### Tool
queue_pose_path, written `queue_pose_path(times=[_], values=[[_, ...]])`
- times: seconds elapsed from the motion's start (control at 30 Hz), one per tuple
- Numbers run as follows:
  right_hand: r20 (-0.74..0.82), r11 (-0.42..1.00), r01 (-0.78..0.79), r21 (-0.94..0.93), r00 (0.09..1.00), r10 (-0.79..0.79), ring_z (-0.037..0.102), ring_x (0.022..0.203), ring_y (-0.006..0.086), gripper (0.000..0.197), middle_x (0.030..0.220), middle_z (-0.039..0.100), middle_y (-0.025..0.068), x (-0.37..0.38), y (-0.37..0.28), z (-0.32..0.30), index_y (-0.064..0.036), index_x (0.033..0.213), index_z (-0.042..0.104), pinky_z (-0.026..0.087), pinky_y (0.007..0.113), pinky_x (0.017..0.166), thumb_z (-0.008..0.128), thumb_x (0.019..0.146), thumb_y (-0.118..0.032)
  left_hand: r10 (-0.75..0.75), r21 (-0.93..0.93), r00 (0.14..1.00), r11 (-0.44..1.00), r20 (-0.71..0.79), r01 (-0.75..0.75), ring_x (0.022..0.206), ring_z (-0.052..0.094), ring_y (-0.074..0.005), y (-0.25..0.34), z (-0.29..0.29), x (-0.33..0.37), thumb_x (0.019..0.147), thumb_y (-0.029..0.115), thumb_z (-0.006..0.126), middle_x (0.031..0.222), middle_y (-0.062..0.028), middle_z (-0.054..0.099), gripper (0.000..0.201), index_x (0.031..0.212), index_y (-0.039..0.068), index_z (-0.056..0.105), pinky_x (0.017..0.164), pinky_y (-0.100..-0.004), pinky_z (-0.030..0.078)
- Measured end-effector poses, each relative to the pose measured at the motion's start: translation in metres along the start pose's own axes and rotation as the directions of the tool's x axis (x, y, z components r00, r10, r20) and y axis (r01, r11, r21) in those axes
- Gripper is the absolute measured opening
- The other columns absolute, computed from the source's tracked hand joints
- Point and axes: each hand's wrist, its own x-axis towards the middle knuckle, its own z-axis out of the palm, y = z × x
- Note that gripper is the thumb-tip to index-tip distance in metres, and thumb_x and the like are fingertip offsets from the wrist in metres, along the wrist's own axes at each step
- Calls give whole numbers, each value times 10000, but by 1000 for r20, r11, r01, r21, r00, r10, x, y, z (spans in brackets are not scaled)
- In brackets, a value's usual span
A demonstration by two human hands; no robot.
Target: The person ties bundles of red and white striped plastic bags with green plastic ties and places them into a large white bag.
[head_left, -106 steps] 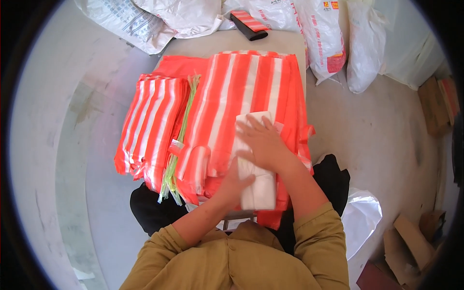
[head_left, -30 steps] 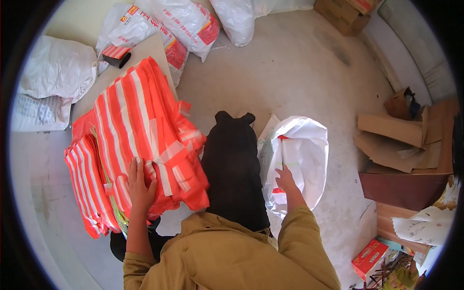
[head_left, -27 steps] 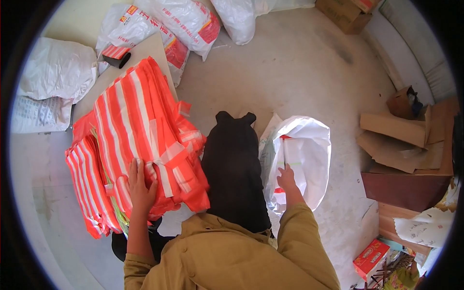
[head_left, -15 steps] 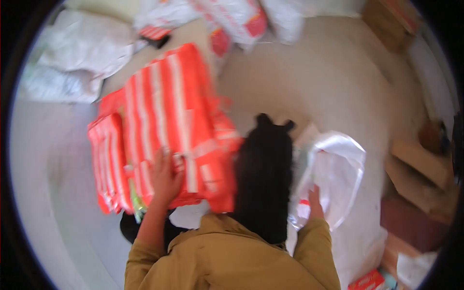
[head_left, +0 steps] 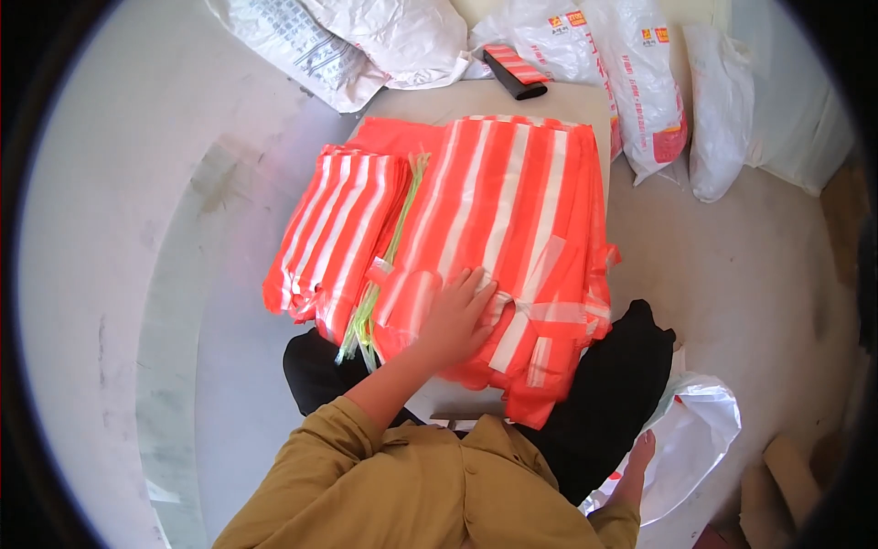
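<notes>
A thick stack of red-and-white striped plastic bags (head_left: 476,210) lies in front of me, its near end over my lap. My left hand (head_left: 457,316) rests on the near part of the stack, fingers stretched out and lying on the plastic. A smaller folded pile of the same striped bags (head_left: 338,215) sits to its left. Between the two piles runs a bundle of thin yellow-green strips (head_left: 364,316). At the lower right, my right hand (head_left: 638,462) reaches into the mouth of a white plastic sack (head_left: 700,430); most of its fingers are hidden.
Stuffed white sacks (head_left: 393,32) stand along the far side, with more printed white sacks (head_left: 640,82) at the far right. A black item with a striped top (head_left: 515,71) lies beyond the stack. Brown cardboard (head_left: 791,476) is at the lower right.
The view has swung right, so the stack and sacks appear further right. My left hand remains on the striped bags, a bit nearer their middle. My right hand is still at the white sack.
</notes>
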Motion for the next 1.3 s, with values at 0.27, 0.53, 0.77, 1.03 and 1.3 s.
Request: queue_pose_path(times=[0.27,0.53,0.77,1.03,1.3], values=[[-205,912,163,377,975,-89,556,1258,252,452,1364,582,107,1,-128,-46,-18,1396,512,431,358,1044,490,1036,-291,78,-106,995,992,62,-71,1350,434,-388,-2,-18,-21,752,168,743,1444,-204,467,647,1341,11,528,1112,-493,369],[-383,632,774,-40,572,-725,573,1218,290,324,1320,599,147,-71,-350,-66,-12,1303,572,458,399,1007,516,1009,-137,0,-154,997,988,75,11,1427,365,-356,-21,-42,-67,799,185,731,1491,-158,447,661,1408,74,500,1147,-477,333],[190,168,977,-134,192,-963,649,1037,316,206,1080,681,154,-170,-460,9,-3,1054,674,512,387,928,669,848,-15,-23,-152,996,988,83,35,1464,308,-334,-44,-27,-99,823,247,732,1550,-125,379,653,1422,124,505,1147,-519,314],[373,-123,991,42,-130,-919,632,1065,332,291,1122,678,133,-191,-493,118,-11,1059,673,510,424,949,731,775,-30,-2,-70,999,998,41,5,1479,290,-302,-55,-6,-113,811,306,735,1595,-109,318,681,1430,144,500,1144,-521,311],[357,-34,994,-101,4,-934,609,1038,358,309,1063,662,139,-202,-515,143,-10,1082,667,511,437,914,668,775,-39,17,15,1000,1000,6,-17,1475,309,-263,-57,4,-116,759,379,756,1609,-73,315,738,1425,179,510,1135,-492,300]])
